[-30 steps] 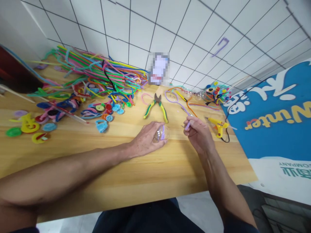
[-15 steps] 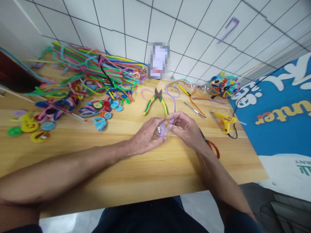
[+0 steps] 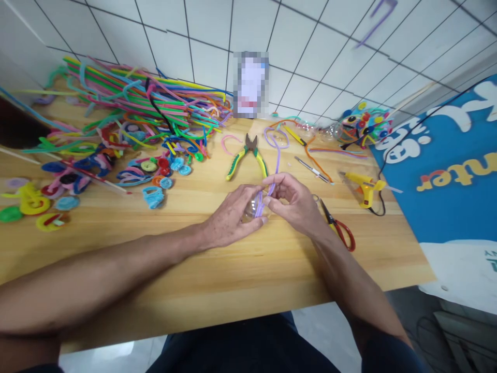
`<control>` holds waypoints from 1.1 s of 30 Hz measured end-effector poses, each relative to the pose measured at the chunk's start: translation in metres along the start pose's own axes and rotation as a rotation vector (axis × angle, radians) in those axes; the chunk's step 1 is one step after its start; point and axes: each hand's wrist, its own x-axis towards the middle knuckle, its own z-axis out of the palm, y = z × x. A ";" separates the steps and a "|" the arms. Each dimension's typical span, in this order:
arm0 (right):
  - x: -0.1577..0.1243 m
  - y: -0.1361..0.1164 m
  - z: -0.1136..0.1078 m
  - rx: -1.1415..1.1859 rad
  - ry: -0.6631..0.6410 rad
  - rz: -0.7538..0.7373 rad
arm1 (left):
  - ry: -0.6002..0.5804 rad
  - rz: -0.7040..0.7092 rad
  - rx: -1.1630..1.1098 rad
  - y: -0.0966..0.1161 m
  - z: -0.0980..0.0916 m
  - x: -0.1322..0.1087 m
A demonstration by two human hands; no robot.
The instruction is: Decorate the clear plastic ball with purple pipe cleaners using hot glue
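My left hand (image 3: 236,216) is closed round a small clear plastic ball (image 3: 250,208), thumb below and fingers above. Strands of a purple pipe cleaner (image 3: 278,159) lie against the ball, and its long free end curls away over the table. My right hand (image 3: 291,201) pinches the purple pipe cleaner between thumb and fingers at the ball's right side. Parts of the ball are hidden by my fingers. Just beyond my hands lie green-and-yellow pliers (image 3: 248,154) with their handles spread. Red-handled scissors (image 3: 341,230) rest beside my right wrist.
Bundled coloured pipe cleaners (image 3: 135,101) cover the back left, with coiled pieces (image 3: 153,196) before them. A phone (image 3: 251,85) leans on the tiled wall. On the right are a yellow glue gun (image 3: 367,187), a pen (image 3: 311,169), a yellow cutter (image 3: 295,135) and a colourful decorated piece (image 3: 365,124).
The view has shifted slightly, and more of the scissors shows beside my right wrist. My right fingers have moved a little along the purple pipe cleaner; the left hand keeps its hold.
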 end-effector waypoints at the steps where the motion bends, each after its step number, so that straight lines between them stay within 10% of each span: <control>1: 0.000 0.001 0.000 -0.005 0.003 -0.006 | 0.001 0.000 -0.002 0.000 0.000 0.000; 33: -0.006 -0.004 -0.002 -0.107 -0.051 -0.071 | -0.050 0.026 -0.092 0.003 -0.004 0.001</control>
